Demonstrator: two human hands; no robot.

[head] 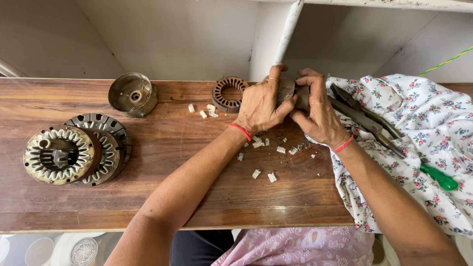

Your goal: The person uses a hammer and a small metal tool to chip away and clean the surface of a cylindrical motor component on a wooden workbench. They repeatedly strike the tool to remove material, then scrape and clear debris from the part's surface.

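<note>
Working at a long wooden bench [162, 197] against a pale wall, with a flowered cloth [423, 133] draped over its right end. Nearest, lying scattered on the boards: small white scraps [270, 176] below the hands. Stacked toward the left edge: wound stator cores [61, 153], pale insulation showing in their slots. Further in, gripping a dark rusty metal core [290, 93] between both hands, just above the bench near its far edge: left hand [258, 106] curling round its left side with fingers closed and thumb pressing across the front; right hand [318, 111] clamping the right side, fingers wrapped over the top. Keeping both grips snug and the thumbs close together probably suits this best, steadying the piece against the wood so it cannot roll, and keeping fingertips away from sharp slot edges. Resting on the cloth just right of the hands: dark pliers [364, 116] and a green-handled screwdriver [438, 177]. Sitting farthest back: an empty slotted ring [227, 92] just left of the hands, and a round metal cup [132, 93] further left.
</note>
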